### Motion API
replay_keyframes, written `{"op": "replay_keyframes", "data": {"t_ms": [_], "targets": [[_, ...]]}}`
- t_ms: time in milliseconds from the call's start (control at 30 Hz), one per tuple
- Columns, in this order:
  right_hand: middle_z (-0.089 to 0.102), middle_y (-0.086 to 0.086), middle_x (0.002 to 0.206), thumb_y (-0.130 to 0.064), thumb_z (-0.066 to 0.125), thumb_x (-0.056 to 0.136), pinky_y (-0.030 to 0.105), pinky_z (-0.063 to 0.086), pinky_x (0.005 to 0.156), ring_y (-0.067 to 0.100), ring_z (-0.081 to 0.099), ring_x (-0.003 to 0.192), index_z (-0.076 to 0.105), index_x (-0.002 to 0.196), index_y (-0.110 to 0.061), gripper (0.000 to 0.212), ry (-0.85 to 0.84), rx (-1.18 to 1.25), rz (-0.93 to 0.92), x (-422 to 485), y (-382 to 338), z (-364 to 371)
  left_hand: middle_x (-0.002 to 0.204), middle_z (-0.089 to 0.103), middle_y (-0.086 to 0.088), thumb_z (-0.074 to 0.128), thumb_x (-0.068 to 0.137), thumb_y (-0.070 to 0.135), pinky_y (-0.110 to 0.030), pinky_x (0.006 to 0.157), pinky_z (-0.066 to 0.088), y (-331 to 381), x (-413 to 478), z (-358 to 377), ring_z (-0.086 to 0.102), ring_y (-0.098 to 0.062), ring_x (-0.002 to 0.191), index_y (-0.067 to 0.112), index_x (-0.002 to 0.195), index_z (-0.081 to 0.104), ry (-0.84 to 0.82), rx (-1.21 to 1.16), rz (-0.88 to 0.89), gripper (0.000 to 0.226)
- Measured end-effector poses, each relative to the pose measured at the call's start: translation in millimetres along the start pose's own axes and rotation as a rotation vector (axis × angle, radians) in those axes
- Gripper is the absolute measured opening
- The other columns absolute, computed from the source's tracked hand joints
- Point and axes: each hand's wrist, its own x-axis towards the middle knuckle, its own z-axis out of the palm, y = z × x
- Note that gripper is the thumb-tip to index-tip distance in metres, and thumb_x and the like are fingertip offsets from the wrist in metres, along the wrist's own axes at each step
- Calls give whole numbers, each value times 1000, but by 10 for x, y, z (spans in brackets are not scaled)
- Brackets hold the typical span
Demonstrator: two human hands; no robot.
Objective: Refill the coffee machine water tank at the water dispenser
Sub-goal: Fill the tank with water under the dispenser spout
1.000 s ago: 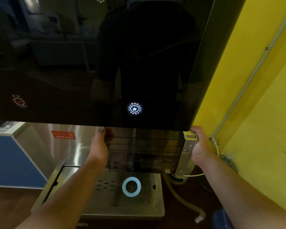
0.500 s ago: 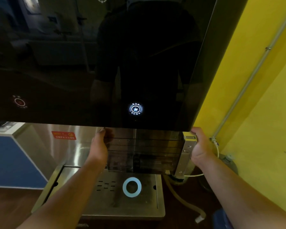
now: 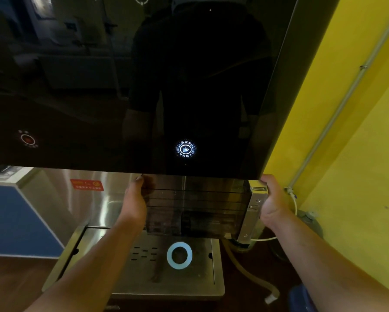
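The smoky transparent water tank [image 3: 198,208] hangs just under the lower edge of the water dispenser [image 3: 144,86]'s glossy black front panel, its top almost touching that edge, with open room beneath it down to the steel drip tray [image 3: 130,278]. The left hand [image 3: 134,203] lies flat against the tank's left wall, fingers extended upward; the right hand [image 3: 271,203] wraps the grey strip on its right end, close to the yellow wall [image 3: 357,176]. Whether the tank contains water cannot be told. A glowing ring [image 3: 179,255] shows on the tray, and a lit cup icon [image 3: 185,149] on the panel.
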Motion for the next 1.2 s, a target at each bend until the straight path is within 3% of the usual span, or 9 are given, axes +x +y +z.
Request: {"op": "replay_keyframes", "data": {"t_ms": [167,367,533,667,867,1200], "targets": [[57,-4,43,-31,37,97,31,39,62,12,57,41,61,41,-18,63,2,-29,-3,5,14,0,101,65,-9,33,102,31,-34,92,43,6,-2,8,60,-21,96,18,99,62,7,-7,-12,32],[58,-4,40,-26,36,98,29,39,59,10,57,38,62,35,-15,69,11,-28,-13,-24,15,35,98,66,-8,33,102,31,-31,80,43,33,-23,-7,59,-19,90,17,99,62,1,-9,-27,32],[56,-5,38,-25,36,99,30,37,57,9,56,36,60,32,-15,71,17,-10,-19,-34,-5,62,100,66,-6,31,103,29,-36,91,41,57,-42,-12,59,-20,97,23,94,62,8,46,22,33],[54,-5,37,-24,36,99,30,37,56,8,55,34,58,30,-15,73,31,-8,-15,-25,4,47,93,66,-4,29,104,27,-30,79,42,104,-76,12,60,-19,91,22,92,61,9,29,19,35],[60,-3,44,-25,40,97,30,40,59,13,60,41,63,47,-16,56,26,8,-32,18,66,-21,88,66,-4,28,105,26,-28,74,43,137,-132,42,60,-17,86,19,89,62,14,10,21,38],[63,1,48,-27,42,95,31,41,62,15,62,43,63,53,-15,49,4,81,7,114,94,-89,81,66,-1,28,105,24,-26,70,43,210,-173,79,61,-14,79,18,85,61,9,-2,48,38]]}}
